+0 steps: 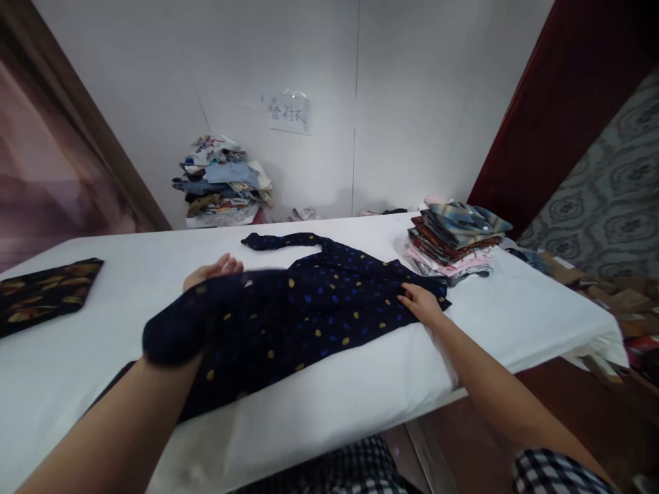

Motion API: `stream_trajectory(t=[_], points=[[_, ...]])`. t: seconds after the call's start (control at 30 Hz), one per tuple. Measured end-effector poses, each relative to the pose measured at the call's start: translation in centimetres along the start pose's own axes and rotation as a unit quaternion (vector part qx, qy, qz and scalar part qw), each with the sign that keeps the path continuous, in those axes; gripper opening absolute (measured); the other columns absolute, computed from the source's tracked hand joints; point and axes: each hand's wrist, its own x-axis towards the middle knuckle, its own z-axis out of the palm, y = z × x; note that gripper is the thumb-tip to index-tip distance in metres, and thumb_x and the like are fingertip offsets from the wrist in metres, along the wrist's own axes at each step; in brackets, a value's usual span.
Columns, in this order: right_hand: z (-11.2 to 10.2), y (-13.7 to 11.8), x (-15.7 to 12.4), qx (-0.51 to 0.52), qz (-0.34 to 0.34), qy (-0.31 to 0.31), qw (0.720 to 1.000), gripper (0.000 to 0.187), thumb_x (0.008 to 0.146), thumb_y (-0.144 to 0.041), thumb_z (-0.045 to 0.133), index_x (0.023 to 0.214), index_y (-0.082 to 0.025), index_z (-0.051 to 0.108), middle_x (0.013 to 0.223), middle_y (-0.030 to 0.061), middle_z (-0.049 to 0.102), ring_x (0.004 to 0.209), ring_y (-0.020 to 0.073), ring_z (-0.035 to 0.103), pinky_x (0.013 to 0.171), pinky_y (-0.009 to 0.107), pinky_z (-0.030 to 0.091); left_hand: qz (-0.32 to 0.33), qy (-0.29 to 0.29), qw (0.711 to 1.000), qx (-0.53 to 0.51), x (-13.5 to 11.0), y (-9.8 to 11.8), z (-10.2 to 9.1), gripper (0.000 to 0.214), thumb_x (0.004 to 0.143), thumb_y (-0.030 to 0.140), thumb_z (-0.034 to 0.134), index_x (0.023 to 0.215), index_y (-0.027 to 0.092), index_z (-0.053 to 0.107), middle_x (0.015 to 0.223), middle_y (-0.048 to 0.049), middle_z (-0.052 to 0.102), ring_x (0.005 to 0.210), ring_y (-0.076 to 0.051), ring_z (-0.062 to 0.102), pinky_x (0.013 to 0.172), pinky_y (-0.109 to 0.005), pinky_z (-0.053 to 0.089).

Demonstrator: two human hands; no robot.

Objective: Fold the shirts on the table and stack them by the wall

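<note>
A dark navy shirt (329,309) with yellow and blue spots lies spread across the white-covered table. One of its sleeves (283,240) stretches toward the far left. Blurred dark cloth from the same shirt hangs over my left wrist. My left hand (213,270) is raised at the shirt's left end, palm up, fingers loosely apart and partly hidden behind that cloth. At the shirt's right end, my right hand (421,302) has its thumb and bent fingers closed on the fabric.
A stack of folded shirts (453,237) stands at the table's right rear. Another folded dark patterned garment (49,291) lies at the left. Behind the table rises a tall pile of clothes (224,180), near a paper sign (289,113) on the wall. Cardboard boxes (618,302) sit right.
</note>
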Motion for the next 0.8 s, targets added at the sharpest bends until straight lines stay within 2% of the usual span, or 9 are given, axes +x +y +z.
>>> stream_trajectory(t=[0.1,0.17,0.27,0.33,0.43,0.5,0.57,0.67,0.8], points=[[-0.1,0.0,0.0,0.012,0.016,0.009,1.0,0.046,0.085,-0.037,0.057,0.128,-0.022,0.062,0.083,0.0033,0.068,0.076,0.0205,0.062,0.07,0.032,0.047,-0.116,0.061,0.99,0.059,-0.8,-1.7,-5.2,0.029,0.094,0.018,0.032,0.092,0.016,0.061,0.081,-0.0063,0.068,0.07,-0.016,0.068,0.064,-0.032,0.058],[-0.2,0.0,-0.1,0.03,0.034,0.011,0.999,0.056,0.084,-0.037,0.057,0.138,-0.021,0.054,0.08,0.0017,0.067,0.069,0.0182,0.061,0.066,0.03,0.046,-0.167,0.077,0.976,0.118,-1.2,-2.1,-7.4,0.032,0.097,0.026,0.032,0.093,0.015,0.062,0.087,-0.0092,0.07,0.073,-0.017,0.069,0.064,-0.033,0.059],[-0.4,-0.1,-0.2,0.061,0.044,0.014,0.997,0.067,0.085,-0.038,0.056,0.148,-0.02,0.041,0.078,0.0,0.067,0.061,0.0157,0.058,0.062,0.028,0.044,-0.15,0.068,0.954,0.251,-2.8,-2.0,-9.3,0.024,0.092,0.031,0.045,0.092,0.015,0.064,0.094,-0.0105,0.071,0.078,-0.018,0.068,0.068,-0.031,0.058],[-0.5,-0.2,-0.2,0.071,0.047,0.02,0.996,0.072,0.084,-0.038,0.055,0.151,-0.019,0.035,0.076,-0.0007,0.068,0.059,0.0153,0.058,0.061,0.028,0.044,-0.086,0.045,0.906,0.412,-5.0,-2.2,-9.8,0.026,0.084,0.04,0.058,0.094,0.017,0.066,0.096,-0.0099,0.071,0.084,-0.022,0.068,0.072,-0.033,0.057],[-0.7,0.0,0.3,0.058,0.067,0.029,0.996,0.073,0.083,-0.036,0.057,0.151,-0.021,0.036,0.072,-0.0023,0.068,0.058,0.0152,0.059,0.059,0.027,0.043,0.052,-0.013,0.767,0.64,-9.4,-3.7,-9.7,0.047,0.071,0.058,0.066,0.099,0.02,0.069,0.098,-0.0089,0.071,0.092,-0.029,0.067,0.081,-0.04,0.055],[-0.7,0.2,0.8,0.041,0.092,0.024,0.995,0.07,0.081,-0.037,0.059,0.148,-0.024,0.042,0.068,-0.0036,0.067,0.056,0.015,0.058,0.057,0.027,0.042,0.129,-0.072,0.696,0.703,-12.3,-5.2,-9.4,0.053,0.071,0.06,0.065,0.107,0.021,0.068,0.113,-0.0096,0.068,0.102,-0.032,0.065,0.089,-0.044,0.053],[-0.6,0.6,1.4,0.029,0.113,0.009,0.993,0.063,0.08,-0.039,0.06,0.141,-0.025,0.052,0.065,-0.0039,0.066,0.053,0.0151,0.058,0.055,0.027,0.042,0.166,-0.121,0.644,0.737,-14.2,-6.6,-8.9,0.052,0.072,0.052,0.067,0.114,0.022,0.066,0.128,-0.011,0.063,0.116,-0.034,0.059,0.097,-0.047,0.049],[-0.3,1.2,2.0,0.021,0.127,0.001,0.992,0.05,0.079,-0.042,0.06,0.124,-0.022,0.066,0.066,-0.0018,0.067,0.058,0.0168,0.061,0.058,0.028,0.043,0.171,-0.143,0.584,0.78,-15.2,-7.3,-8.5,0.045,0.076,0.035,0.064,0.12,0.023,0.064,0.135,-0.0128,0.058,0.124,-0.035,0.054,0.097,-0.051,0.047],[-0.2,1.4,2.4,0.016,0.141,0.012,0.99,0.047,0.077,-0.043,0.06,0.115,-0.018,0.07,0.063,0.0002,0.068,0.065,0.02,0.064,0.062,0.03,0.046,0.131,-0.131,0.564,0.805,-14.6,-5.8,-9.0,0.038,0.082,0.026,0.051,0.117,0.021,0.063,0.124,-0.0119,0.064,0.102,-0.03,0.065,0.084,-0.044,0.051]])
